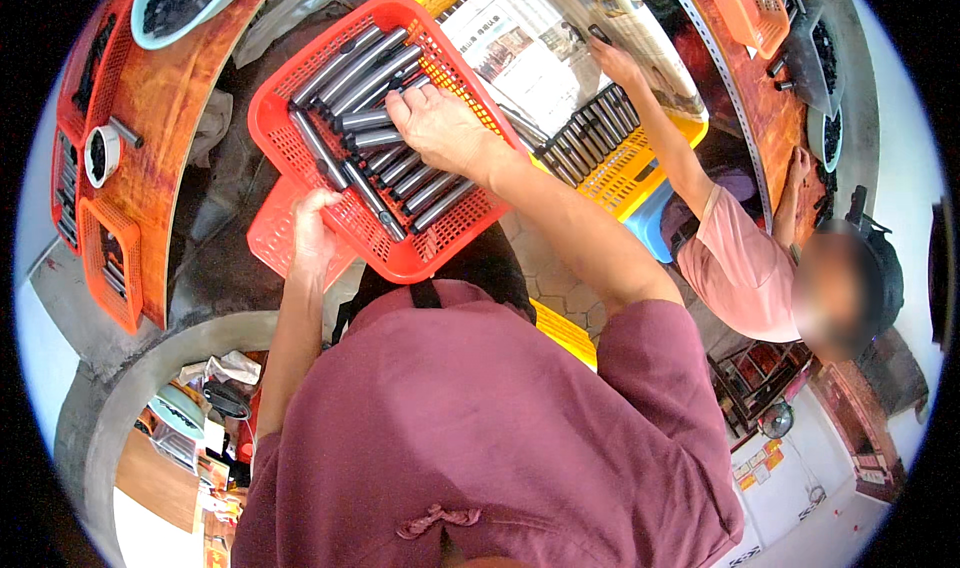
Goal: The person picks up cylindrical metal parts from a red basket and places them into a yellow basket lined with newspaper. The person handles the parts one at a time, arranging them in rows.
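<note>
A red plastic basket [272,93] is tilted in front of me, holding several shiny dark tubes [345,68] with black ends. My left hand [315,230] grips the basket at its near left edge; part of its fingers is hidden against the rim. Inside the basket, my right hand [440,128] is closed round the ends of a couple of dark tubes [362,120] near the middle. Other tubes lie beneath and beside these, some in a row, others crossing at angles. A second red basket [272,230] shows partly under the first.
Beyond the basket stands a yellow crate [690,128] with rows of dark tubes [590,140] and newspaper [520,43]. A co-worker's hand [612,58] reaches over it from the right. Wooden tables [165,148] flank both sides, bearing orange baskets [100,258] and a pale blue basin [150,33].
</note>
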`<state>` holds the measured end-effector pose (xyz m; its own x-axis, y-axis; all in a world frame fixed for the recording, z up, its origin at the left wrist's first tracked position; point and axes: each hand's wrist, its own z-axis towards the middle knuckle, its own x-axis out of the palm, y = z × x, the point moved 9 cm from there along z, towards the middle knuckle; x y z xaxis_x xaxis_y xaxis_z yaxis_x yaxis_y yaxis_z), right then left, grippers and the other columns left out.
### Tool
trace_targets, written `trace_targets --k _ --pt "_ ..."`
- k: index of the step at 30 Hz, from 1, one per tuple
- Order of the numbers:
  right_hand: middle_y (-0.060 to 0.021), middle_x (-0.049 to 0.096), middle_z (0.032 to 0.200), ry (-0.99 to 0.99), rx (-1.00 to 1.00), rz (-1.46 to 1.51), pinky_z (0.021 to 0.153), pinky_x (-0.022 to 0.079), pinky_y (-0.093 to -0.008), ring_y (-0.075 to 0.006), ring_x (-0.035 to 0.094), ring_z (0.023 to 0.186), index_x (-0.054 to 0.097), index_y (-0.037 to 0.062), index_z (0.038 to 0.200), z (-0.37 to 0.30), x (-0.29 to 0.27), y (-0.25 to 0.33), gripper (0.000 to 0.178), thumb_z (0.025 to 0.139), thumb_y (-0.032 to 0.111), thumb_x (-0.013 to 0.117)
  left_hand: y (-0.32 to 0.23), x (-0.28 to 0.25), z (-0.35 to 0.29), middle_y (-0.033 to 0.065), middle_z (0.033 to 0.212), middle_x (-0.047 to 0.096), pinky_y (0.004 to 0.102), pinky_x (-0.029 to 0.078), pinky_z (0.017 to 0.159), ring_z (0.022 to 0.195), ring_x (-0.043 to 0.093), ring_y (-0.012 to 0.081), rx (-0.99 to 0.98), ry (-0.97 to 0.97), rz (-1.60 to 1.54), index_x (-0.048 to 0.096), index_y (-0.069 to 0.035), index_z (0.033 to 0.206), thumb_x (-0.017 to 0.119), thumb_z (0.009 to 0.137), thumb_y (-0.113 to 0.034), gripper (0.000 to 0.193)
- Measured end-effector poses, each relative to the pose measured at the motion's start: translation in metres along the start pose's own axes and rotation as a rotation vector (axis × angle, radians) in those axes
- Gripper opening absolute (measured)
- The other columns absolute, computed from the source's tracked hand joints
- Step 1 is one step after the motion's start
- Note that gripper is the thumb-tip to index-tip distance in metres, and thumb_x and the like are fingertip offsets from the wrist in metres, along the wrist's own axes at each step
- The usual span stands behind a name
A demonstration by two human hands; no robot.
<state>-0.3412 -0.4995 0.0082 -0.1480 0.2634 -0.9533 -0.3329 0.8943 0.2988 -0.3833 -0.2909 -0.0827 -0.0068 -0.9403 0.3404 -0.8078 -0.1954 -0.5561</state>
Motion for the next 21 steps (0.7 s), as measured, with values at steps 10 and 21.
trace_targets --k 10,21 --pt "-0.0173 0.059 0.093 0.063 0.051 0.218 0.080 0.050 -0.0403 -0.0327 0.061 0.089 0.051 -0.0023 0.109 -0.018 -0.010 -0.045 0.041 0.070 0.005 0.061 -0.010 0.056 0.018 0.0132 0.105 0.065 0.0385 0.053 0.086 0.092 0.065 0.0247 0.003 0.065 -0.058 0.057 0.005 0.112 0.051 0.065 -0.003 0.048" --pt "-0.0266 0.059 0.108 -0.230 0.845 0.571 0.087 0.047 -0.0429 -0.0393 0.060 0.100 0.042 -0.0044 0.127 -0.155 -0.056 -0.196 0.065 0.071 0.013 0.070 -0.022 0.052 0.006 0.0168 0.127 0.054 0.0475 0.046 0.100 0.114 0.056 0.0329 0.084 -0.030 0.006 0.043 0.000 0.132 0.048 0.066 0.000 0.066"
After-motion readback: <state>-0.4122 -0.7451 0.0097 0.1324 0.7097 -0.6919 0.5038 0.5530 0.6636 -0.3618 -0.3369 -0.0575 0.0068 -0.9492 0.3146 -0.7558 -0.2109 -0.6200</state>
